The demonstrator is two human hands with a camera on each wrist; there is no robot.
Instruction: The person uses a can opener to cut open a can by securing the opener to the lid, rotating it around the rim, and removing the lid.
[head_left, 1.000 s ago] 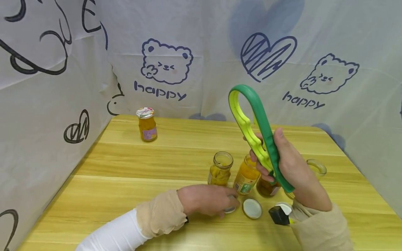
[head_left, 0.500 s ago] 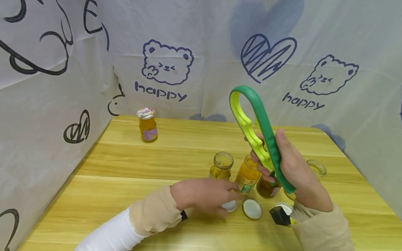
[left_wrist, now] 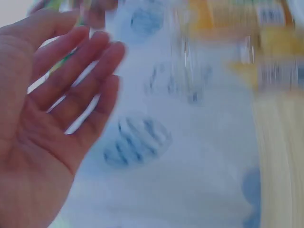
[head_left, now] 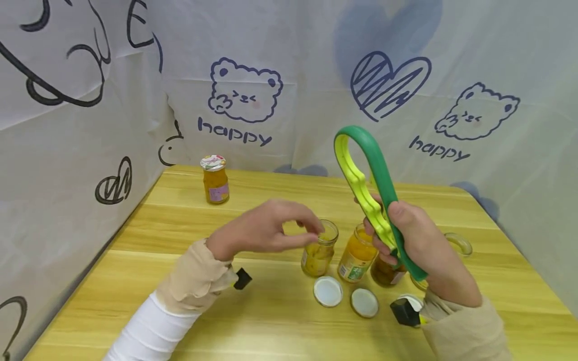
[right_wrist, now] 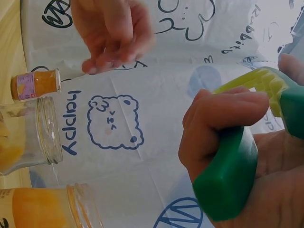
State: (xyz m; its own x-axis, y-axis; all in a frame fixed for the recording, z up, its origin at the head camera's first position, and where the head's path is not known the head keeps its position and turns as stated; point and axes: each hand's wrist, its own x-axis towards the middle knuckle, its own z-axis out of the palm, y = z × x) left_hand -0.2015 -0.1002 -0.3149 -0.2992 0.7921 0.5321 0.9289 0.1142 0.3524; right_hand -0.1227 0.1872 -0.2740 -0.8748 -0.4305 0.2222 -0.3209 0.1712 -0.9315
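My right hand [head_left: 417, 240] grips a green jar opener [head_left: 381, 175] with a wavy yellow-green inner edge, held up above the jars. Its fingers curl round the handle in the right wrist view. My left hand [head_left: 266, 228] is in the air by the mouth of an open glass jar [head_left: 317, 263] with pale yellow pieces inside. The left wrist view, blurred, shows its palm [left_wrist: 42, 161] bare and its fingers spread. Beside that jar stand an open jar of orange fruit [head_left: 354, 260] and a dark brown jar [head_left: 386, 273], partly hidden by the right hand.
Two upturned lids [head_left: 328, 292] lie in front of the jars; another lid [head_left: 412, 301] is partly covered by the right wrist's camera. A lidded orange jar [head_left: 217, 185] stands at the back left. A glass rim [head_left: 459, 244] shows behind the right wrist. Printed cloth surrounds the table.
My left hand has left the lid in front of the jars and risen up and left to the open jar's mouth. The right hand still holds the jar opener in nearly the same place.
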